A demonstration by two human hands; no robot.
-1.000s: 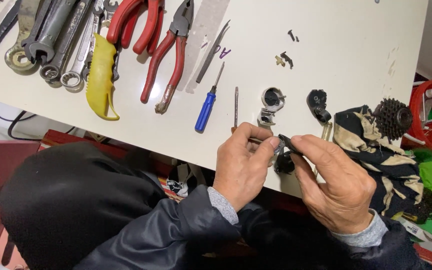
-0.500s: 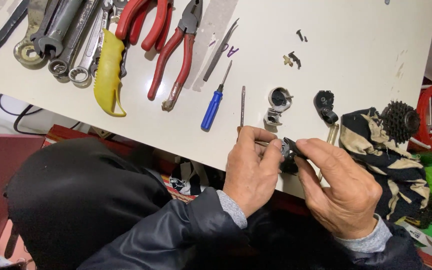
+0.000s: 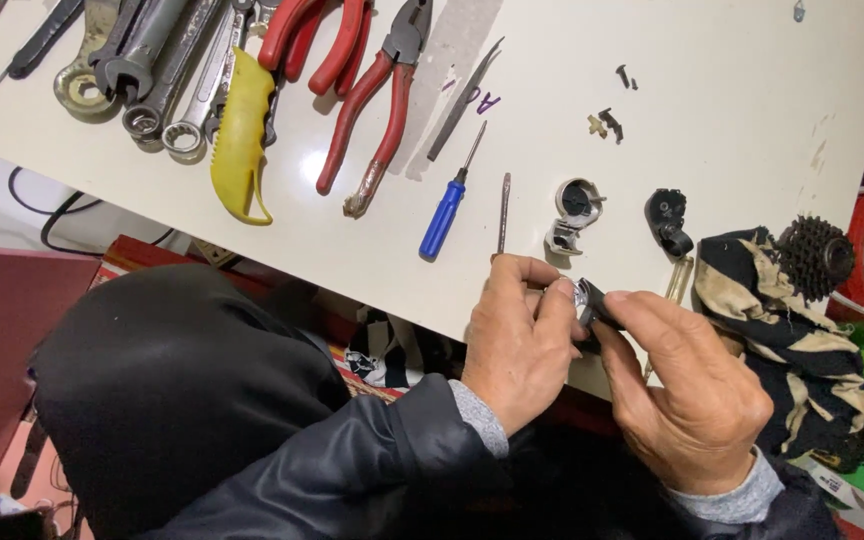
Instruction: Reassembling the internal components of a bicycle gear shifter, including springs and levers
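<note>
Head view: left hand [image 3: 517, 335] and right hand [image 3: 687, 385] both pinch a small black-and-silver part [image 3: 585, 298] at the table's [image 3: 752, 120] near edge. Since a second ago, only the view shifted; grip unchanged. Blue screwdriver [image 3: 444, 215] lies nearby.

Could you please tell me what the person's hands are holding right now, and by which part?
Both hands hold one small black and silver part at the table edge: left hand fingertips pinch its silver end, right hand fingertips its black end.
</note>
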